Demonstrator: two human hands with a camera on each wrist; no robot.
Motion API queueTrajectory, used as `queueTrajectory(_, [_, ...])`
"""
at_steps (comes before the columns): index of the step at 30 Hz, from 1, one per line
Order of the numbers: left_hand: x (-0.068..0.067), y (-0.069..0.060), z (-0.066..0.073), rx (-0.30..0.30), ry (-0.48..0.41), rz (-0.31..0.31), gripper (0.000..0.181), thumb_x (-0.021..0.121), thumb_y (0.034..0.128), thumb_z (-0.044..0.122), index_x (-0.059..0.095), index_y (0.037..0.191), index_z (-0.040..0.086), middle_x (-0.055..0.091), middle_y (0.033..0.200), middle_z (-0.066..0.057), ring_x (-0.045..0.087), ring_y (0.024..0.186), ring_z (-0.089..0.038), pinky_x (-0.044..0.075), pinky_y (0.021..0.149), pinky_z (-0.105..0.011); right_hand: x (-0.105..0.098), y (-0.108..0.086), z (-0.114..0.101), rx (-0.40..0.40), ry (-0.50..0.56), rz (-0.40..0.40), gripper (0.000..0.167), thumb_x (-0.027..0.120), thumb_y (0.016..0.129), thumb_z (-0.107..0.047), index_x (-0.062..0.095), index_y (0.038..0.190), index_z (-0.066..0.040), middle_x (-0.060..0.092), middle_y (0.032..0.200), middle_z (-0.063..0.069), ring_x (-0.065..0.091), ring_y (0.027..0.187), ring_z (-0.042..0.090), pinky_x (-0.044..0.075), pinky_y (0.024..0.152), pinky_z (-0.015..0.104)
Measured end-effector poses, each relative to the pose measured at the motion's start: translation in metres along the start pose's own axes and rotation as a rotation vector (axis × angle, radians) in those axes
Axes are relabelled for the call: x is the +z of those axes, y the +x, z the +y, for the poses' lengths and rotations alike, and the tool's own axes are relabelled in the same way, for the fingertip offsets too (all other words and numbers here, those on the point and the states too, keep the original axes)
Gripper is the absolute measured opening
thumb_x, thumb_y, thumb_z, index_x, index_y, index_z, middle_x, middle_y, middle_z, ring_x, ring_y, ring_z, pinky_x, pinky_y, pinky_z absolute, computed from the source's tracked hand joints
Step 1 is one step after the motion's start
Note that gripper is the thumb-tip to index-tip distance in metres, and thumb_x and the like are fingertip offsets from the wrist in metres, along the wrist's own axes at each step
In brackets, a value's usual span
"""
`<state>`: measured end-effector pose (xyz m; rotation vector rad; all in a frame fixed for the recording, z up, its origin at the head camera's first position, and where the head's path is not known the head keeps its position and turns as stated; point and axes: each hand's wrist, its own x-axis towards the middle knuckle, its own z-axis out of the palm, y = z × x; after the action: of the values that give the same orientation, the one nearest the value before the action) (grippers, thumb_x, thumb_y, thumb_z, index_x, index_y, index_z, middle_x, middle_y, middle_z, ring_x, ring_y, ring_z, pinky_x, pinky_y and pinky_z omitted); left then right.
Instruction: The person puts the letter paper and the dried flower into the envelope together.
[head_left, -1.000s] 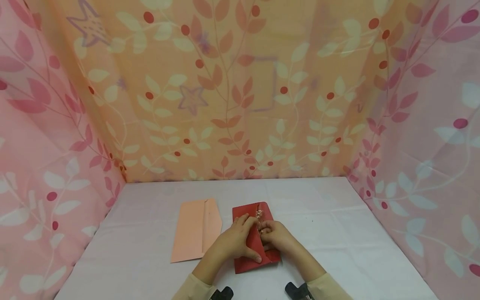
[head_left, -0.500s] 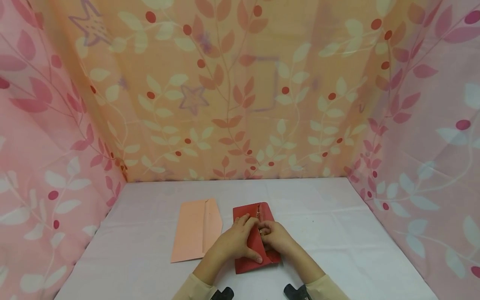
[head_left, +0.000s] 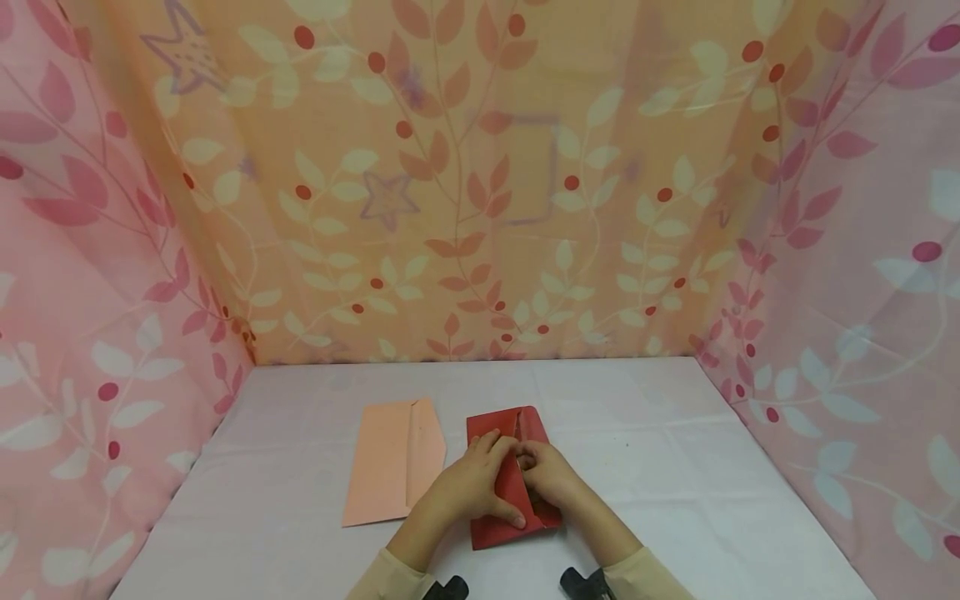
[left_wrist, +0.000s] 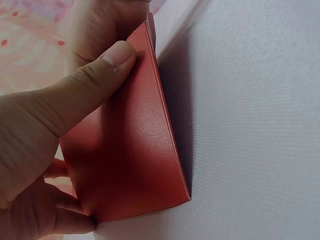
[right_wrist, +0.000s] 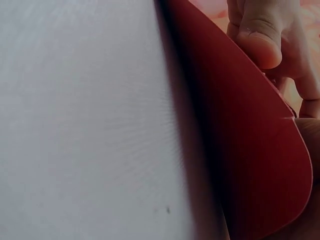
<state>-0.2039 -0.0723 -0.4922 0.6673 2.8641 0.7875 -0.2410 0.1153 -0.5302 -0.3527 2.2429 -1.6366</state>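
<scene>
A red envelope [head_left: 483,533] lies on the white table, its opening facing right and its flap [right_wrist: 260,150] spread out on that side. My left hand [head_left: 474,479] holds the envelope, thumb on the front panel [left_wrist: 135,145] and fingers over its far part. At the opening, my right hand [head_left: 551,475] has its curled fingers partly inside the pocket. Whatever those fingers hold is hidden by the front panel and the hand. In the right wrist view, the right hand is mostly behind the flap.
A peach envelope [head_left: 381,467] lies flat to the left, its pointed flap facing the red one. The white-covered table [head_left: 637,467] ends at a patterned curtain [head_left: 450,208] at the back, with pink curtains at both sides.
A small pale beaded ornament, visible at the opening a second ago, has slid down into the red envelope out of sight. The right fingers stay at the opening; the left hand keeps its hold.
</scene>
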Motion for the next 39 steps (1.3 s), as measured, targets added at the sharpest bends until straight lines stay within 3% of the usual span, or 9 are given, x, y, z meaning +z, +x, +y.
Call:
queueTrajectory(4, [0.000, 0.000, 0.001, -0.005, -0.009, -0.008, 0.099, 0.090, 0.0631, 0.065, 0.044, 0.143, 0.031, 0.036, 0.160, -0.017, 0.033, 0.148, -0.048, 0.049, 0.104, -0.059, -0.003, -0.003, -0.004, -0.003, -0.011, -0.039, 0.042, 0.071, 0.085, -0.002, 0.061, 0.125, 0.005, 0.075, 0.092, 0.008, 0.071, 0.078, 0.016, 0.061, 0.066, 0.034])
queueTrajectory(12, [0.000, 0.001, -0.001, -0.002, -0.003, -0.001, 0.098, 0.090, 0.0619, 0.066, 0.044, 0.142, 0.030, 0.036, 0.160, -0.018, 0.033, 0.147, -0.052, 0.047, 0.106, -0.061, -0.019, -0.004, -0.001, 0.020, 0.107, -0.235, 0.053, 0.069, 0.092, -0.007, 0.049, 0.141, 0.004, 0.074, 0.110, 0.014, 0.075, 0.091, 0.024, 0.063, 0.079, 0.040])
queueTrajectory(21, [0.001, 0.002, -0.002, -0.006, -0.011, -0.004, 0.099, 0.090, 0.0610, 0.066, 0.045, 0.142, 0.031, 0.038, 0.159, -0.018, 0.033, 0.146, -0.052, 0.048, 0.104, -0.061, -0.018, 0.005, 0.007, 0.037, 0.131, -0.210, 0.037, 0.064, 0.095, -0.005, 0.055, 0.129, 0.004, 0.075, 0.099, 0.011, 0.075, 0.080, 0.022, 0.063, 0.069, 0.039])
queueTrajectory(26, [0.000, 0.001, -0.002, -0.008, -0.002, -0.004, 0.099, 0.090, 0.0614, 0.066, 0.045, 0.142, 0.030, 0.038, 0.159, -0.018, 0.034, 0.146, -0.053, 0.047, 0.105, -0.062, -0.012, 0.007, 0.006, 0.045, 0.085, -0.127, 0.026, 0.060, 0.099, -0.011, 0.061, 0.122, 0.002, 0.073, 0.087, 0.008, 0.073, 0.073, 0.019, 0.063, 0.062, 0.039])
queueTrajectory(31, [-0.001, 0.000, 0.000, -0.005, -0.011, -0.005, 0.096, 0.091, 0.0613, 0.064, 0.047, 0.139, 0.031, 0.039, 0.158, -0.019, 0.034, 0.145, -0.054, 0.046, 0.105, -0.063, -0.007, 0.007, 0.003, 0.050, 0.044, -0.074, 0.028, 0.061, 0.093, -0.004, 0.066, 0.121, 0.000, 0.073, 0.082, 0.006, 0.071, 0.069, 0.016, 0.062, 0.060, 0.038])
queueTrajectory(39, [-0.002, 0.000, 0.000, -0.019, -0.022, -0.013, 0.093, 0.090, 0.0620, 0.065, 0.048, 0.138, 0.033, 0.039, 0.159, -0.017, 0.033, 0.146, -0.054, 0.048, 0.103, -0.063, -0.012, 0.003, -0.002, 0.028, 0.006, -0.145, 0.035, 0.065, 0.095, -0.011, 0.064, 0.129, -0.001, 0.076, 0.095, 0.010, 0.074, 0.076, 0.020, 0.063, 0.065, 0.040])
